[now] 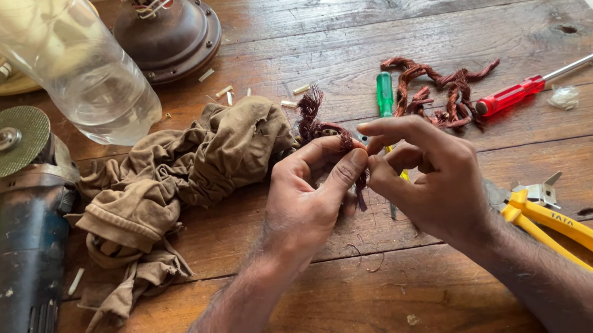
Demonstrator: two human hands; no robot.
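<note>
- An angle grinder lies at the table's left edge, beside a crumpled brown cloth.
- The left hand is closed, thumb and fingers pinching a tangled bundle of copper wire above the table's middle.
- The right hand is curled shut, its fingertips pinching the same bundle from the other side.
- More copper wire lies behind, near a red-handled screwdriver.
- Yellow-handled pliers lie just right of the right wrist.
</note>
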